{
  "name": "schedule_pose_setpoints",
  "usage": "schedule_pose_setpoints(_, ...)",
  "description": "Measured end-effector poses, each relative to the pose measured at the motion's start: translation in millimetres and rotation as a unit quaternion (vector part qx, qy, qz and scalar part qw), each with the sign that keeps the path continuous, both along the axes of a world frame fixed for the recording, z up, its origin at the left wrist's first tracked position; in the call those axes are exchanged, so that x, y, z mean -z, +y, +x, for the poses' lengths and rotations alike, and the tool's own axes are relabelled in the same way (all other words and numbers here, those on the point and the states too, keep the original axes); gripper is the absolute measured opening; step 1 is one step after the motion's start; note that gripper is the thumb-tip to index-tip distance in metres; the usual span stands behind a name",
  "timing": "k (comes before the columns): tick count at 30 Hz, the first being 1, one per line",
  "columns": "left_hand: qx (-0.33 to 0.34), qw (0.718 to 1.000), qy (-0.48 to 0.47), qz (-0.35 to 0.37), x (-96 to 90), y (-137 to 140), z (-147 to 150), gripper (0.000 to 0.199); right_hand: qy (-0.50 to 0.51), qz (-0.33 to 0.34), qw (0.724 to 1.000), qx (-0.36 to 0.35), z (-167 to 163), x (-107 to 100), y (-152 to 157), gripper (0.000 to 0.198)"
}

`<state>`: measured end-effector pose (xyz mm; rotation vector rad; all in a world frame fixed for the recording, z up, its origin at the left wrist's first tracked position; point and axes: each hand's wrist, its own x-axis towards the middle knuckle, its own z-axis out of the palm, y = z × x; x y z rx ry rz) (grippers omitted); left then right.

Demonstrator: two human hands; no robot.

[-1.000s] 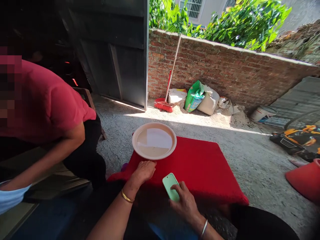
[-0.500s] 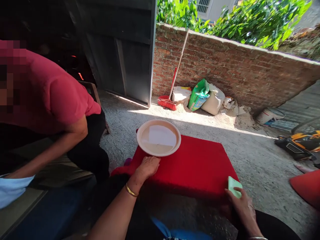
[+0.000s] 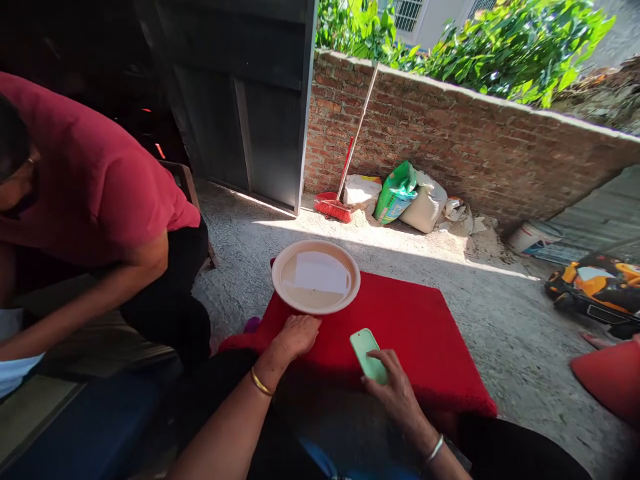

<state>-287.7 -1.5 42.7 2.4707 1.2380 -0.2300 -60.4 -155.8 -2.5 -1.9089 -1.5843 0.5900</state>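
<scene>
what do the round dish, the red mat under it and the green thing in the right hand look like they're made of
Round dish: likely plastic, smooth beige, thin moulded rim, glossy reflection inside.
Red mat: seems felt or short-pile fabric, matte, fuzzy, no shine.
Green thing under the right hand: probably a plastic or silicone phone case, smooth pastel, rounded corners.

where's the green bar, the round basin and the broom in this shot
green bar (image 3: 367, 350), head view, on its flat top face
round basin (image 3: 283, 295), head view, on its near-left rim
broom (image 3: 331, 206), head view, on its red bristle head
</scene>
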Motion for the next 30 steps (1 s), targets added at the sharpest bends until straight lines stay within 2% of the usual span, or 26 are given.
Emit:
schedule_pose_setpoints(2,0.005,1.000,-0.001,-0.002,-0.4,0.3,0.1,0.033,-0.036,0.013,0.987,0.158,71.2,0.3,-14.7,0.041)
schedule_pose_setpoints(4,0.008,1.000,-0.002,-0.004,-1.0,0.5,0.0,0.031,-0.093,-0.040,0.944,0.314,140.7,4.0,-33.3,0.046)
schedule_pose_setpoints(6,0.007,1.000,-0.001,-0.005,-1.5,0.7,-0.5,0.031,-0.113,-0.117,0.902,0.401,189.6,9.8,-49.0,0.049)
schedule_pose_setpoints(7,0.004,1.000,0.000,-0.005,-1.7,0.7,-0.9,0.031,-0.115,-0.144,0.888,0.422,201.5,12.9,-53.2,0.051)
schedule_pose_setpoints(9,-0.002,1.000,-0.001,-0.004,-1.9,0.3,-2.0,0.031,-0.116,-0.165,0.886,0.418,194.5,18.9,-51.3,0.054)
schedule_pose_setpoints(11,-0.006,1.000,-0.004,-0.005,-2.0,-0.5,-3.1,0.031,-0.118,-0.146,0.915,0.356,148.7,23.6,-37.9,0.053)
schedule_pose_setpoints(13,-0.008,1.000,-0.007,-0.006,-2.3,-1.1,-3.8,0.031,-0.108,-0.107,0.958,0.244,77.3,26.1,-19.8,0.047)
schedule_pose_setpoints(15,-0.008,1.000,-0.009,-0.009,-2.6,-1.0,-3.8,0.031,-0.079,-0.079,0.990,0.090,1.6,25.9,-3.8,0.037)
schedule_pose_setpoints(17,-0.006,1.000,-0.010,-0.012,-2.7,-0.4,-3.4,0.032,-0.067,-0.077,0.994,-0.045,-57.4,23.1,7.3,0.037)
schedule_pose_setpoints(19,-0.006,1.000,-0.012,-0.011,-2.8,0.2,-3.0,0.033,-0.055,-0.081,0.986,-0.139,-85.5,19.1,13.7,0.044)
schedule_pose_setpoints(21,-0.010,1.000,-0.015,-0.008,-3.2,0.0,-3.0,0.035,-0.032,-0.066,0.985,-0.158,-78.1,15.8,16.6,0.043)
schedule_pose_setpoints(22,-0.012,1.000,-0.017,-0.007,-3.6,-0.5,-3.1,0.035,-0.017,-0.051,0.989,-0.136,-62.2,14.9,17.2,0.040)
schedule_pose_setpoints(24,-0.015,1.000,-0.020,-0.004,-4.7,-2.4,-3.7,0.035,-0.001,-0.014,0.999,-0.034,-12.7,15.3,18.3,0.036)
schedule_pose_setpoints(26,-0.018,1.000,-0.024,-0.002,-5.7,-4.5,-4.7,0.035,-0.020,0.007,0.994,0.108,46.2,18.3,20.4,0.041)
schedule_pose_setpoints(28,-0.026,0.999,-0.024,-0.001,-5.9,-5.8,-6.5,0.036,-0.061,-0.012,0.972,0.226,94.2,22.8,24.9,0.043)
schedule_pose_setpoints(30,-0.041,0.999,-0.019,0.000,-4.9,-5.5,-9.2,0.038,-0.085,-0.044,0.956,0.277,112.6,27.0,31.3,0.041)
